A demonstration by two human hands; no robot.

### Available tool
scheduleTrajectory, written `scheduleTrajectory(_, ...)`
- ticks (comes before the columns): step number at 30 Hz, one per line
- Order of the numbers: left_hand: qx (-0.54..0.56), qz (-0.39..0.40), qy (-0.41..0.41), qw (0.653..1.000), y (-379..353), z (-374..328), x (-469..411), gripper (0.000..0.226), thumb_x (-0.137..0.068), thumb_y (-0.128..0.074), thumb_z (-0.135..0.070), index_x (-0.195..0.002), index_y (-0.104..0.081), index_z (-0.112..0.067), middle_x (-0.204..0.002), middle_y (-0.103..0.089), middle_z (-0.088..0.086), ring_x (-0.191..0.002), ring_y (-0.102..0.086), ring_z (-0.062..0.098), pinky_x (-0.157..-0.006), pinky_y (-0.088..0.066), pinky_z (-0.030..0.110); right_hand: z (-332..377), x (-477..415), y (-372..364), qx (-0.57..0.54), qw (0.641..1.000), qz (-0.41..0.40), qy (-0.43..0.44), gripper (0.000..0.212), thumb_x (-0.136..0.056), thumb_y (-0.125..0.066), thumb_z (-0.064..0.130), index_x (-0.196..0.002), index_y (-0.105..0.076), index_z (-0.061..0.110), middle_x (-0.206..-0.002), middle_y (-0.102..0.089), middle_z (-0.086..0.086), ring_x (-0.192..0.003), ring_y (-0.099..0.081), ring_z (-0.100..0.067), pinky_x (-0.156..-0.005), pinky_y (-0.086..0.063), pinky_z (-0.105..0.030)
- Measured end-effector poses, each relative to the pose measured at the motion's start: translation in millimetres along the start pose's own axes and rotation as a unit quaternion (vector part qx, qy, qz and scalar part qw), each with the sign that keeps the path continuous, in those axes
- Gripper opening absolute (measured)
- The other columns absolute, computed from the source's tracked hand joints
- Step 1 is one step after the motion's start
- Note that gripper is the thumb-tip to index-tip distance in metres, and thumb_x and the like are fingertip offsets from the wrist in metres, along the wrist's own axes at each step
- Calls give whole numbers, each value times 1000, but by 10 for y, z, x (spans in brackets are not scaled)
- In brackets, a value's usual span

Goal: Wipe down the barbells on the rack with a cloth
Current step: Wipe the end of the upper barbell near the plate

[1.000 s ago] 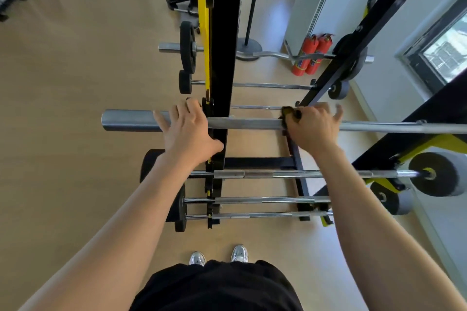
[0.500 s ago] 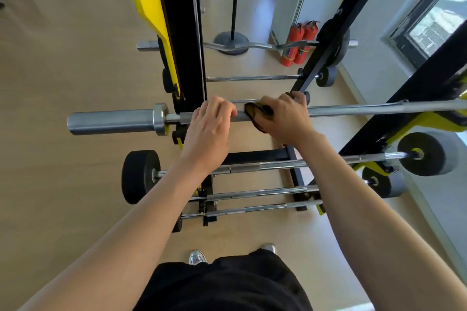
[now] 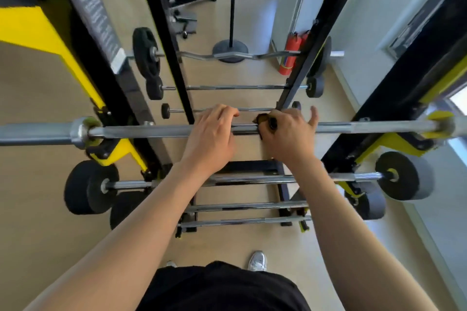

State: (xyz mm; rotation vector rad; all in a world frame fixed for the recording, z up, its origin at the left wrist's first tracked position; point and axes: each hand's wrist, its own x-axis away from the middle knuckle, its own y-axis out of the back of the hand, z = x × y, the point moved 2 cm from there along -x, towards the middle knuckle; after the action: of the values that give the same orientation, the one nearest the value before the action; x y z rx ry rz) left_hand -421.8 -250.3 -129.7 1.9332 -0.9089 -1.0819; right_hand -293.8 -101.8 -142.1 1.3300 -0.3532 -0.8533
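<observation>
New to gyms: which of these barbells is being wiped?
The top barbell on the yellow hooks, the only one touched: left hand grips it, right hand holds a dark cloth against it.

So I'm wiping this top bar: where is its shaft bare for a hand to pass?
Bare shaft runs from the left hand to the left collar, and from the right hand to the right yellow hook. Crowded mid-bar: both hands close, cloth between.

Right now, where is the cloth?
In the head view, the cloth is near the centre, held on the long barbell under the right hand, just to the right of the left hand.
</observation>
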Motion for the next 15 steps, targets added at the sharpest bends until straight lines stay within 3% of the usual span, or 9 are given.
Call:
scheduleTrajectory(4,4,-1,-25,1000,-390,-553,-298,27,-95,-61,-9,-122,-62,-16,-117,-65,0,-109,-63,17,-105,-49,40,-1139,49,342,24,996,-55,-61,36,-96,-43,48,-85,-69,25,-90,-70,0,-126,-56,-26,-117,-20,-61)
scheduleTrajectory(8,22,20,-62,998,-698,-1084,-480,24,-95,-59,-12,-118,-63,-18,-111,-66,-3,-103,-62,16,-98,-51,40,-2093,105,673,69,987,-92,-116,36,-96,-44,42,-86,-70,19,-98,-71,-3,-119,-45,-34,-97,-30,-51)
scheduleTrajectory(11,24,38,-66,997,-873,-1327,-557,29,-94,-61,-14,-123,-62,-18,-116,-65,-3,-107,-62,17,-98,-51,43,-2139,125,677,104,976,-97,-163,34,-97,-51,42,-92,-71,15,-116,-55,-9,-113,-42,-37,-95,-30,-49)
scheduleTrajectory(13,15,54,-61,997,-951,-1427,-608,35,-92,-65,-15,-127,-60,-17,-119,-65,-1,-108,-63,19,-98,-52,44,-1921,178,627,96,971,-107,-191,33,-97,-54,42,-100,-72,14,-118,-50,-11,-109,-49,-37,-92,-40,-49)
scheduleTrajectory(15,1,80,-58,995,-1025,-1516,-677,45,-88,-69,-16,-131,-57,-14,-120,-68,4,-103,-67,25,-91,-56,46,-1610,292,512,7,986,-113,-119,29,-97,-56,36,-108,-73,15,-113,-56,-7,-95,-60,-31,-80,-50,-43)
